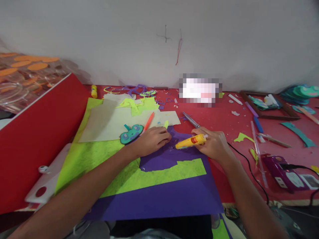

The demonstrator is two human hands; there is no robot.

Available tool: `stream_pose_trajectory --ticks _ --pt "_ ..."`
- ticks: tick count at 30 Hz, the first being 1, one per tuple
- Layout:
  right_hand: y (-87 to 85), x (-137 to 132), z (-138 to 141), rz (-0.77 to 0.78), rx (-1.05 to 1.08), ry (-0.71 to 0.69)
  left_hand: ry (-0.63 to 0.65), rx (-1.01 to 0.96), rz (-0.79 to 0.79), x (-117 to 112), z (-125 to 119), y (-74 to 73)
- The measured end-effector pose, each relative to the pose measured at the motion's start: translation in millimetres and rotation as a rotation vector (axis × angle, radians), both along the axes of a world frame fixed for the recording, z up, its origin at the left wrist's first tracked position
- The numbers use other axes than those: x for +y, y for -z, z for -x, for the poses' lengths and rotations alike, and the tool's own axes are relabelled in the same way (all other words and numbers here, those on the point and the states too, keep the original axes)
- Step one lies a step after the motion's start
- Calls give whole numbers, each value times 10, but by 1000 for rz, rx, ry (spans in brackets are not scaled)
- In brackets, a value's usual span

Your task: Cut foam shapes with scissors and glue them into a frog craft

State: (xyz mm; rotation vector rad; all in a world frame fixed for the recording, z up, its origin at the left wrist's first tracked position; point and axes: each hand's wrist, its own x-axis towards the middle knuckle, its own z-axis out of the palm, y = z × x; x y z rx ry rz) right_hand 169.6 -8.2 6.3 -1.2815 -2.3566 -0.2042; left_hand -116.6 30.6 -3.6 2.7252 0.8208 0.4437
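My right hand [213, 143] is closed round a yellow glue gun [190, 141], its nozzle pointing left at the purple sheet [164, 196]. A black cord runs from it to the right. My left hand [152, 140] rests with curled fingers on the purple sheet, pinching something small that I cannot make out, just left of the nozzle. A teal and purple paper cut-out [131, 133] lies beside my left wrist. A lime green strip [159, 174] lies across the purple sheet.
Scissors [191, 120] and an orange pen [149, 122] lie just beyond my hands. A cream sheet [109, 124] and lime paper [87, 156] spread left. A red board [32, 139] leans at far left. A purple device [281, 171], a wooden frame [270, 105] and paper scraps are on the right.
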Motion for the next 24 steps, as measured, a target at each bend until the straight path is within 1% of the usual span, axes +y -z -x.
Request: stream_pose_trajectory --ticks 6,12,20,24 --pt "-9 2 14 -30 -4 38 5 1 6 -6 6 -9" --pt "-3 -4 0 23 -10 61 4 -6 -10 0 -11 -21" --pt "-13 14 -57 91 2 -12 6 -2 -7 2 4 -3" --pt "-21 16 -71 96 11 -15 5 -6 -9 -2 6 -6"
